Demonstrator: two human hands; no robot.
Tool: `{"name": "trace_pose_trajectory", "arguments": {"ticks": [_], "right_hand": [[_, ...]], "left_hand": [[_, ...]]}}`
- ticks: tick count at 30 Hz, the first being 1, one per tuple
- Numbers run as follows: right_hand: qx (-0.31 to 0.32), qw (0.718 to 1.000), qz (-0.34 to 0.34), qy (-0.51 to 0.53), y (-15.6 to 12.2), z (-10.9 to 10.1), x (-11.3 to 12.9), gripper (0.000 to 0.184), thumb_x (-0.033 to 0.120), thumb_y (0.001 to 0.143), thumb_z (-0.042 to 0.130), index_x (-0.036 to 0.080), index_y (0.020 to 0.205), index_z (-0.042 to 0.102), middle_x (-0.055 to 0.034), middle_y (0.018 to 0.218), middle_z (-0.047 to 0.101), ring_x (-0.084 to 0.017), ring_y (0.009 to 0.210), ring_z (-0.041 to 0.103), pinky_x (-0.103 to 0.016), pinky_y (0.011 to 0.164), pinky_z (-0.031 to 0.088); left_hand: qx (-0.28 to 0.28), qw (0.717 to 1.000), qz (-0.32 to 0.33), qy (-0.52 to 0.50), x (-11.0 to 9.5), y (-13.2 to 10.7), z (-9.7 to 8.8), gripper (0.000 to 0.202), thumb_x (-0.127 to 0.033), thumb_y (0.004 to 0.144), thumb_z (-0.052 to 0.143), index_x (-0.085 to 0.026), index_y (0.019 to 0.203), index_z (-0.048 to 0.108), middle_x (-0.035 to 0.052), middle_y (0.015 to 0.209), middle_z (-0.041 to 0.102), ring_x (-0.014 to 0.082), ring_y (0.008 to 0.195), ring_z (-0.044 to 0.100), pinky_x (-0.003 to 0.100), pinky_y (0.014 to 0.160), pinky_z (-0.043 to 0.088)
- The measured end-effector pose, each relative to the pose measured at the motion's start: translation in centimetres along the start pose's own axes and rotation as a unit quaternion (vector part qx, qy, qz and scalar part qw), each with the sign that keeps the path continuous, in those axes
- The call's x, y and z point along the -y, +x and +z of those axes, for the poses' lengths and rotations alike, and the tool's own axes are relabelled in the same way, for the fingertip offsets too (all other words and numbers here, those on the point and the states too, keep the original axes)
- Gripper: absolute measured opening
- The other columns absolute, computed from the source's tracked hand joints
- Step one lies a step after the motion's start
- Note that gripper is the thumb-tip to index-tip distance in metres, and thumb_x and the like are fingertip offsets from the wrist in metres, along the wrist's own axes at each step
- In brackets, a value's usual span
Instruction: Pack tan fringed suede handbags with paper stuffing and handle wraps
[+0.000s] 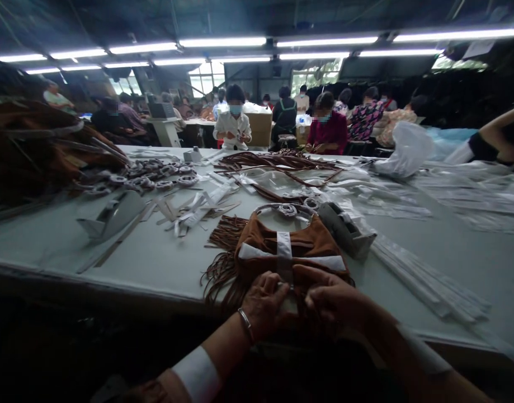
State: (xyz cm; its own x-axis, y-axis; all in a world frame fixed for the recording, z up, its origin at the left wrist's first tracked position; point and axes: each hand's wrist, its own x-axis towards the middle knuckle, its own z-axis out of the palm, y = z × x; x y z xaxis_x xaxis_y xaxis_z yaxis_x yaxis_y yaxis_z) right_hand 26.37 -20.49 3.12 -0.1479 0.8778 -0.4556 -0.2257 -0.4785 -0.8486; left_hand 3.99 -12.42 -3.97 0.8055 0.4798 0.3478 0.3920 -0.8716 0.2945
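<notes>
A brown fringed handbag (257,229) lies on the table at its near edge. Crossing its middle is a white paper strip (284,244), and more white wrapping runs sideways over the bag. My left hand (263,302) is closed at the bag's near edge, its thumb and fingers pinching the lower end of the strip. On the right, my right hand (334,294) has its index finger along the bag's near edge and the other fingers curled below. Its grip on the bag is partly hidden. The bag's handle (263,208) is wrapped in pale material.
A dark tape dispenser (344,229) touches the bag's right side; a grey dispenser (114,215) stands left. Around lie paper strips (202,207), wrapped rings (156,173), brown straps (277,162), long plastic strips (428,280) and a brown heap (42,151). Several people sit beyond.
</notes>
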Motion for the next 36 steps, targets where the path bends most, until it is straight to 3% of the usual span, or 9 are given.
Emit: {"name": "trace_pose_trajectory", "arguments": {"ticks": [4,11,15,18,20,24,26,30,36], "right_hand": [[-0.007,0.998,0.051,0.030,3.0,3.7,-1.7,0.090,0.013,0.064,0.058,0.025,0.150,0.033,0.0074,0.059,0.059,-0.003,0.036,0.036,-0.013,0.037,0.023],[-0.040,0.997,0.055,-0.035,4.5,3.1,-2.1,0.094,0.012,0.061,0.052,0.030,0.151,0.031,0.0085,0.059,0.055,-0.004,0.034,0.034,-0.013,0.036,0.023],[-0.072,0.992,0.071,-0.080,4.7,3.3,-2.7,0.094,0.013,0.063,0.050,0.029,0.153,0.027,0.0076,0.059,0.056,-0.006,0.035,0.036,-0.016,0.036,0.025],[-0.076,0.980,0.045,-0.176,5.1,3.3,-2.8,0.089,0.013,0.066,0.048,0.026,0.152,0.031,0.0031,0.066,0.062,-0.010,0.043,0.049,-0.020,0.043,0.035],[-0.094,0.938,-0.024,-0.332,5.3,3.1,-2.2,0.082,0.011,0.067,0.050,0.022,0.147,0.042,-0.0041,0.081,0.070,-0.015,0.060,0.061,-0.026,0.057,0.046],[-0.250,0.719,-0.104,-0.640,5.0,2.5,0.2,0.069,0.012,0.079,0.049,0.016,0.148,0.043,-0.0162,0.093,0.073,-0.028,0.081,0.068,-0.042,0.077,0.049],[-0.304,0.648,-0.142,-0.684,4.6,2.2,1.1,0.065,0.014,0.085,0.046,0.014,0.150,0.039,-0.0193,0.103,0.071,-0.031,0.089,0.067,-0.044,0.082,0.049],[-0.264,0.595,-0.279,-0.706,5.0,1.9,0.7,0.060,0.029,0.087,0.058,0.017,0.145,0.047,-0.0183,0.138,0.055,-0.034,0.126,0.049,-0.047,0.103,0.039],[-0.340,0.553,-0.240,-0.722,8.5,1.2,-1.5,0.075,0.046,0.081,0.069,0.017,0.146,0.044,-0.0201,0.149,0.044,-0.041,0.140,0.029,-0.055,0.109,0.024]], "left_hand": [[-0.007,1.000,0.006,-0.001,0.1,-0.3,0.1,0.056,-0.060,0.084,0.063,-0.024,0.127,0.062,0.0113,0.124,0.052,0.0295,0.119,0.047,0.047,0.104,0.044],[-0.008,1.000,0.016,0.014,0.4,-0.5,0.0,0.059,-0.063,0.088,0.056,-0.024,0.132,0.060,0.0091,0.148,0.045,0.0322,0.129,0.042,0.049,0.109,0.037],[0.007,1.000,0.019,0.003,0.5,-0.5,0.0,0.061,-0.064,0.089,0.055,-0.024,0.136,0.056,0.0041,0.144,0.053,0.0303,0.128,0.044,0.046,0.111,0.035],[0.003,1.000,0.010,-0.011,0.5,-0.4,0.1,0.060,-0.064,0.088,0.056,-0.023,0.133,0.059,0.0044,0.140,0.057,0.0299,0.128,0.045,0.045,0.111,0.035],[0.005,1.000,0.010,-0.020,0.5,-0.3,0.1,0.060,-0.063,0.088,0.056,-0.023,0.131,0.060,0.0056,0.139,0.058,0.0302,0.128,0.046,0.045,0.111,0.035],[0.010,1.000,0.011,-0.021,0.5,-0.3,0.0,0.060,-0.062,0.087,0.057,-0.023,0.134,0.059,0.0050,0.140,0.057,0.0302,0.130,0.045,0.045,0.113,0.035],[0.009,1.000,0.008,-0.015,0.5,-0.3,0.0,0.061,-0.062,0.086,0.059,-0.023,0.134,0.059,0.0044,0.141,0.057,0.0303,0.130,0.044,0.045,0.114,0.034],[0.011,1.000,0.007,-0.017,0.5,-0.4,0.0,0.064,-0.064,0.087,0.057,-0.023,0.136,0.057,0.0049,0.141,0.057,0.0304,0.130,0.043,0.046,0.113,0.034],[0.041,0.999,0.005,-0.018,0.6,-0.1,-0.3,0.065,-0.066,0.088,0.052,-0.023,0.137,0.057,0.0058,0.142,0.056,0.0333,0.131,0.043,0.048,0.111,0.037]]}}
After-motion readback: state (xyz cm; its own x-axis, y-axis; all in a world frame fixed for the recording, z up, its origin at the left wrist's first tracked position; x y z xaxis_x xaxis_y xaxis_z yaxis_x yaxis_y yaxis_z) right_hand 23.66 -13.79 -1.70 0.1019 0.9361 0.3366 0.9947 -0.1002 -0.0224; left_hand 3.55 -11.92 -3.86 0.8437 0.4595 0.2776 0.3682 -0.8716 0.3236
